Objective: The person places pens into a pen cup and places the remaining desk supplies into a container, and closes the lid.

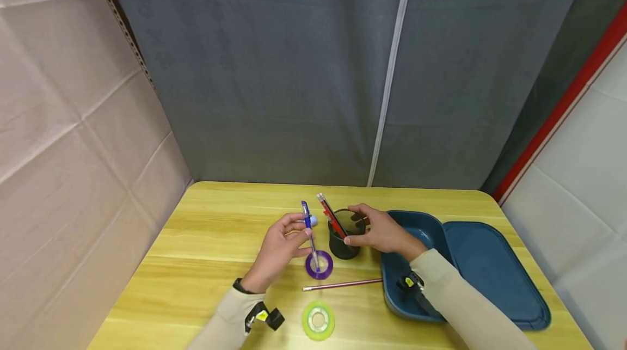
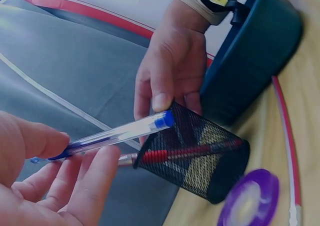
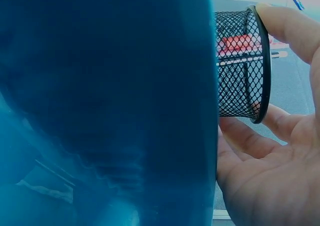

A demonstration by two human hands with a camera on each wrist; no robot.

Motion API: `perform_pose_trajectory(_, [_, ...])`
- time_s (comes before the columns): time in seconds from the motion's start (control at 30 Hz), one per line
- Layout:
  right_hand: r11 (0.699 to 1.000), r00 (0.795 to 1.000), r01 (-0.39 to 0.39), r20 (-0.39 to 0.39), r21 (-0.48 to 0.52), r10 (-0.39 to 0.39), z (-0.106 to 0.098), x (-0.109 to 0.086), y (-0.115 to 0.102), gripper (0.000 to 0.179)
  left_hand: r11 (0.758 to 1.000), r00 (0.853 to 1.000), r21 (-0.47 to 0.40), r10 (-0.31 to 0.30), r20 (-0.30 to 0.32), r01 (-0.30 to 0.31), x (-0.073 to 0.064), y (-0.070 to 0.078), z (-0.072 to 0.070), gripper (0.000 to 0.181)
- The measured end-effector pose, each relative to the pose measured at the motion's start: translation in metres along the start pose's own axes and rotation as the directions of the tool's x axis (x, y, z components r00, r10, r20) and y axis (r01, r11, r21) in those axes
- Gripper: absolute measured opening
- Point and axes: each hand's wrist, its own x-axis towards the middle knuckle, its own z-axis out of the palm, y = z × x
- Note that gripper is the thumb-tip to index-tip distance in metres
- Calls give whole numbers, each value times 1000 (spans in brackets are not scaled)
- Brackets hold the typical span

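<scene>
My left hand (image 1: 278, 245) pinches a clear-barrelled blue pen (image 2: 125, 132) between thumb and fingers. The pen slants to the left of a black mesh pen cup (image 1: 344, 251), and in the left wrist view its blue end overlaps the cup's rim. Across the cup, my right hand (image 1: 386, 234) grips the rim with the thumb on the near side and fingers on the far side. Inside the cup lean a red pen (image 2: 154, 156) and a slim dark stick with a pale end. A purple tape roll (image 1: 329, 269) lies on the table beneath the held pen.
A red-and-white striped pencil (image 1: 343, 284) lies in front of the cup, its right end at a dark blue box (image 1: 399, 309). Right of the box is a matching flat lid (image 1: 495, 268). A green tape roll (image 1: 308, 321) lies nearest me. A small light-blue object (image 1: 314, 221) sits behind the pen.
</scene>
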Motion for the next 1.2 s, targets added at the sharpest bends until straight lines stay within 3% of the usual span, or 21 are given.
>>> perform_pose_trajectory(0.2, [1000,1000,8,3,5,-8,1,0,1,87,995,999,-89,38,-37,-41,13,7,12,42])
perform_pose_trajectory(0.67, [999,999,35,-2,21,-35,-1,-3,2,88,976,989,-176,109,-100,-126,32,15,31,31])
perform_pose_trajectory(1.2, [999,999,38,-3,29,-38,-1,-2,3,86,979,984,-146,123,-126,-141,38,2,40,31])
